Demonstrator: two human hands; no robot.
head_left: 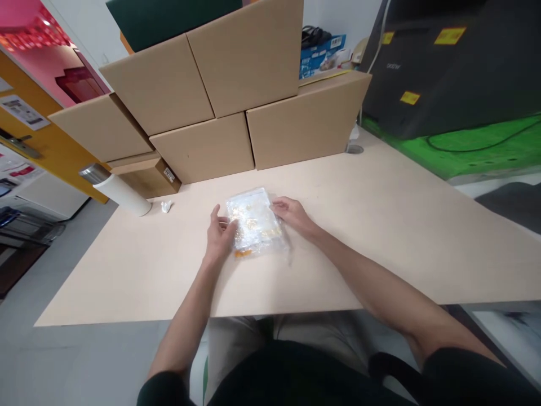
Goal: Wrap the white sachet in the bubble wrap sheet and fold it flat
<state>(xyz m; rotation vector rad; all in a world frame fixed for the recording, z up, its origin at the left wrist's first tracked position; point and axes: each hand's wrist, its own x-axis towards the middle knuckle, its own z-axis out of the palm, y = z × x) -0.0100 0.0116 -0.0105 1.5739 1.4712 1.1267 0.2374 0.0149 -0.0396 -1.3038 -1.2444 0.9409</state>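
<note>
A clear, shiny plastic bag (255, 221) lies between my two hands above the pale tabletop. It is flat and crinkled, with an orange strip at its lower left corner; glare hides what is inside. My left hand (220, 234) grips the bag's left edge, its thumb over the front and the index finger raised apart from the others. On the opposite side, the bent fingers of my right hand (292, 213) pinch the upper right edge. Some of the right fingertips are hidden by the bag.
Stacked cardboard boxes (203, 149) line the back of the table (372, 225). At the left stand a white bottle (122, 193) with a metal cap and a crumpled tissue (166, 206). A large dark machine (456, 73) rests on a green surface at the right.
</note>
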